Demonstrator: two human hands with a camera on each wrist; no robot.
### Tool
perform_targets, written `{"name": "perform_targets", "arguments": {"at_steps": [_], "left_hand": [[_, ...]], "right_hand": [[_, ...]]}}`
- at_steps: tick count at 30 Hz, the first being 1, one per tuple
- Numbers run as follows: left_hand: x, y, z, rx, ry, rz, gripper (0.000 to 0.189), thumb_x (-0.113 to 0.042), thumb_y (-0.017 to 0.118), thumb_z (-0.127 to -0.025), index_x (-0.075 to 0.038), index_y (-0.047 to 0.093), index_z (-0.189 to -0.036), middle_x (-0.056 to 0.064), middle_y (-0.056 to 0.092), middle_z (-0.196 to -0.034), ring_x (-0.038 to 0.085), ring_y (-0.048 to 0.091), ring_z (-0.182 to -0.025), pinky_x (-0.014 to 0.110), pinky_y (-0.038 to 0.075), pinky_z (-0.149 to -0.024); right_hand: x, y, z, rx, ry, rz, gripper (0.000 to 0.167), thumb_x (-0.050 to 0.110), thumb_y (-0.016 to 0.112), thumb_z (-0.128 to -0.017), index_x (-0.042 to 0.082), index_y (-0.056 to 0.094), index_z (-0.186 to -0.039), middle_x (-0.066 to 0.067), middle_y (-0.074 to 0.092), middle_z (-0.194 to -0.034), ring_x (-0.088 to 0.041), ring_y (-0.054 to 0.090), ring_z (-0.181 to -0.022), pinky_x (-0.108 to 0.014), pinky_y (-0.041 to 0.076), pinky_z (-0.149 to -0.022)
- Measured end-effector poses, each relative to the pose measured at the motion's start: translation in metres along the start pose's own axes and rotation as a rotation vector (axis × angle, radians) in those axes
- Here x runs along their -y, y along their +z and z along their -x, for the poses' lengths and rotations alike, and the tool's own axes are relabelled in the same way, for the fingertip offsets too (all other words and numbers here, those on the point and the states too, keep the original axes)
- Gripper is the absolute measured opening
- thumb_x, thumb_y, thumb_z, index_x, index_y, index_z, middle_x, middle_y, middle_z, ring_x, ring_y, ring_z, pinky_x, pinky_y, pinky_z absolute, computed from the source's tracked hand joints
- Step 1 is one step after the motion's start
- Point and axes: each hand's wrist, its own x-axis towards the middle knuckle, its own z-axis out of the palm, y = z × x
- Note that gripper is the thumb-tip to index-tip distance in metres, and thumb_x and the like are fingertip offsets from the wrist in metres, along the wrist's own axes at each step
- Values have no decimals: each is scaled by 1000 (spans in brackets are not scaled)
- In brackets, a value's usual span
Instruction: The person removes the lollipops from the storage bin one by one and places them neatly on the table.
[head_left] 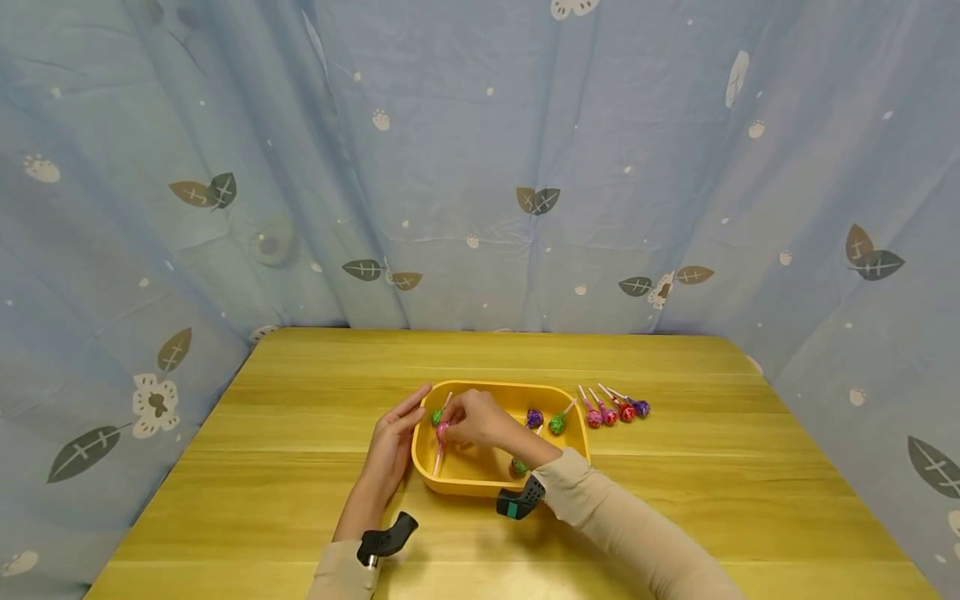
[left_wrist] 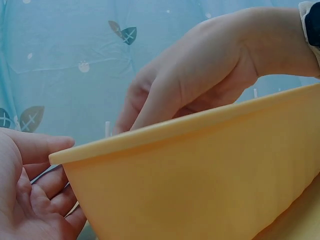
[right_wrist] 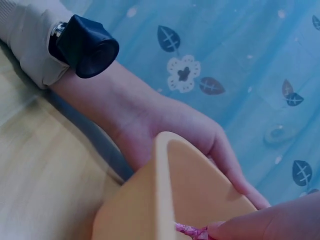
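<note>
A yellow bin [head_left: 480, 486] with rounded corners stands on the wooden table. My left hand [head_left: 389, 442] rests along its left side with fairly straight fingers, fingertips right at the rim in the left wrist view. Reaching over the front wall, my right hand [head_left: 477, 418] pinches a pink lollipop [head_left: 442, 431] by its wrapped head inside the bin, the white stick pointing toward the front. Beside it lies a green lollipop [head_left: 437, 417]. Farther right in the bin are a purple lollipop [head_left: 534, 418], another green one [head_left: 557, 424] and a third green one [head_left: 519, 467] partly under my right wrist.
Just right of the bin, several pink, red and purple lollipops [head_left: 610, 415] lie in a row on the table [head_left: 300, 417], sticks pointing away. A blue patterned curtain [head_left: 480, 167] hangs behind and at both sides.
</note>
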Motion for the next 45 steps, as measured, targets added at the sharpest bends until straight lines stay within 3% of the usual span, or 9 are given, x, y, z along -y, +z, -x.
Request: {"name": "perform_targets", "arguments": {"at_steps": [8,16,20,26,34,41,45], "left_hand": [[1,0,0,-7,9,-15,42,-2,47,-99,1,47,-141,7,41,-149,16,31,-138,34,21,-115],[1,-1,0,-15,11,-48,42,-4,46,-100,-2,48,-142,5,42,-148,13,30,-138,31,20,-115],[1,0,0,-13,6,-39,42,-4,46,-100,-2,48,-142,4,42,-148,11,31,-138,30,20,-114],[0,-1,0,13,11,-30,42,-4,45,-101,-2,46,-143,4,41,-149,11,29,-139,31,20,-115],[0,-1,0,4,9,-32,42,-5,45,-101,-2,46,-143,4,41,-149,11,29,-139,31,20,-115],[0,0,0,-6,8,-24,43,-4,46,-100,-1,46,-143,4,42,-148,11,30,-139,30,19,-115],[1,0,0,-5,12,-24,43,-4,47,-100,-1,47,-142,4,43,-148,11,30,-138,30,20,-115]], "right_hand": [[-4,-22,14,-50,-6,-55,10,14,76,-83,7,73,-90,3,66,-77,-9,59,-68,-23,50,-62],[-12,-38,33,-86,13,-347,14,7,70,-88,-3,68,-96,-9,67,-85,-36,66,-79,-47,57,-72],[-14,-45,43,-111,32,-393,18,6,68,-89,-7,65,-101,-14,66,-89,-41,65,-85,-43,57,-73],[-29,-53,53,-152,60,-418,30,7,68,-89,-8,64,-115,-16,66,-96,-34,66,-83,-45,57,-74],[-42,-71,71,-294,145,-359,25,17,75,-85,2,72,-105,-7,70,-90,-25,69,-79,-48,56,-74],[-53,-85,86,-410,239,-375,29,18,74,-86,2,68,-110,-11,68,-101,-25,68,-87,-43,56,-80],[-62,-91,94,-441,273,-401,35,21,72,-88,0,65,-115,-14,66,-105,-29,69,-89,-36,56,-68]]}}
